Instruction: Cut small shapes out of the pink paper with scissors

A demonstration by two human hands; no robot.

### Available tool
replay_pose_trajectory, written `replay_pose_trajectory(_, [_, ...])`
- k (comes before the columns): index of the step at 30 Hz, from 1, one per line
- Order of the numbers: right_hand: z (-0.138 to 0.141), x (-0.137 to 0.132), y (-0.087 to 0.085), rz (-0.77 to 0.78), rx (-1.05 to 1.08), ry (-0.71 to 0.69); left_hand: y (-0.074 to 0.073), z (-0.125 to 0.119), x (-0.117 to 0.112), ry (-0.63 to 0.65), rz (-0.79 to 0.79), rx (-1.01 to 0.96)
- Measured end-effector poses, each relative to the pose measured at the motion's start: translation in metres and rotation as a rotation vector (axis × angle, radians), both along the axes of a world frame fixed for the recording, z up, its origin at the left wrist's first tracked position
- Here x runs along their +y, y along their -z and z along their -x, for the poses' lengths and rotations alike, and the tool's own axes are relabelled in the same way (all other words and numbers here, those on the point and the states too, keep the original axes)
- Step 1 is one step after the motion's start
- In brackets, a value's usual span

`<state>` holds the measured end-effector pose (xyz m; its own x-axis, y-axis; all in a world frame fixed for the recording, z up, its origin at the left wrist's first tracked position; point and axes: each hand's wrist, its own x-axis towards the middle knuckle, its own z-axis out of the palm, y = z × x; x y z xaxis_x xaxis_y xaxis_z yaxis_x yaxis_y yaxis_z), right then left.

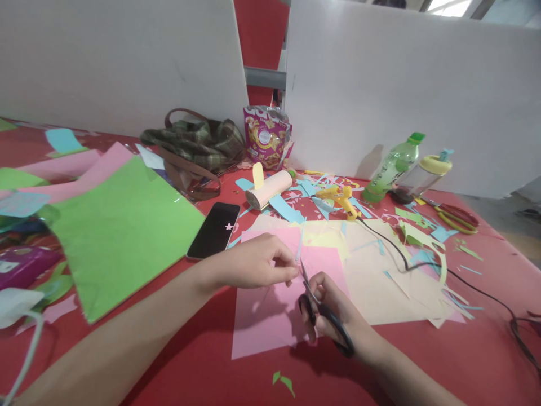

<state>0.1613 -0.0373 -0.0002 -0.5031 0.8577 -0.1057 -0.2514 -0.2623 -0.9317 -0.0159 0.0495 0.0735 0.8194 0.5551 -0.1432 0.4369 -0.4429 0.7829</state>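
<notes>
My right hand is wrapped round a pair of scissors with black handles, its fingers in the loops. The blades point up and away, their tips close beside the fingertips of my left hand. That left hand is closed in a pinch; whatever lies between its fingers is tiny, possibly a pinkish scrap, and I cannot make it out. A thin blue paper strip shows just beyond the fingertips. Beneath both hands lies a sheet of pink paper on the red table.
Left of my hands are a phone and green sheets. Behind stand a paper roll, a yellow glue gun with a black cord, a green bottle and a snack bag. Paper scraps lie about.
</notes>
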Motion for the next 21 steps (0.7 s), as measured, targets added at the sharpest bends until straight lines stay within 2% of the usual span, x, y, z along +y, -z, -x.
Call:
replay_pose_trajectory(16, [-0.0002,0.0005,-0.001,-0.011,0.009,-0.001,0.0017,-0.0015,-0.0004,-0.012,0.061,0.021])
replay_pose_trajectory(21, [0.0009,0.0018,0.0035,-0.02,0.026,-0.002,0.0017,-0.0017,-0.0004,-0.008,0.096,0.014])
